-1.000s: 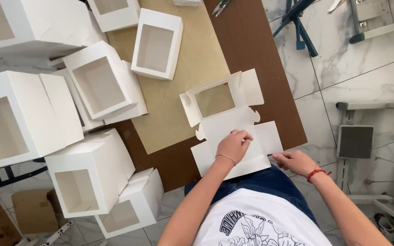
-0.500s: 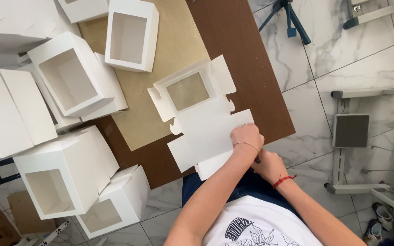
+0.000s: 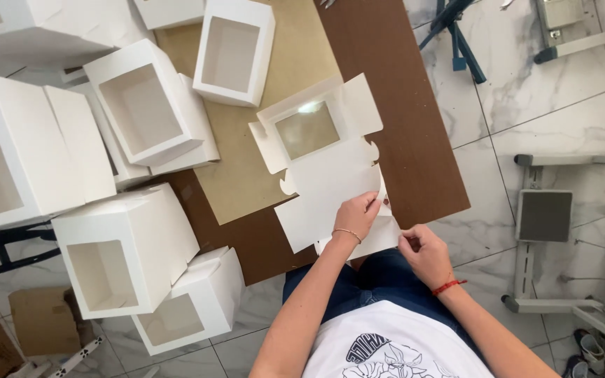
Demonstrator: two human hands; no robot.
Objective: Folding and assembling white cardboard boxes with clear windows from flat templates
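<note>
here both hands pinch the flat white box blank (image 3: 323, 189) at its near edge on the brown table (image 3: 414, 140): left hand (image 3: 355, 215) on the fold, right hand (image 3: 425, 255) on the flap; crease firmly along the scored line.

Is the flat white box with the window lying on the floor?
No, the flat white box lies on the brown table, with the left hand pressing its near flap.

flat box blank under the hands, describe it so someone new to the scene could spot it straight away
Find the brown table and its near edge by the person. The flat box blank lies there, pressed by the left hand, with the right hand at its flap. Unlike the assembled white boxes nearby, it lies unfolded.
</note>
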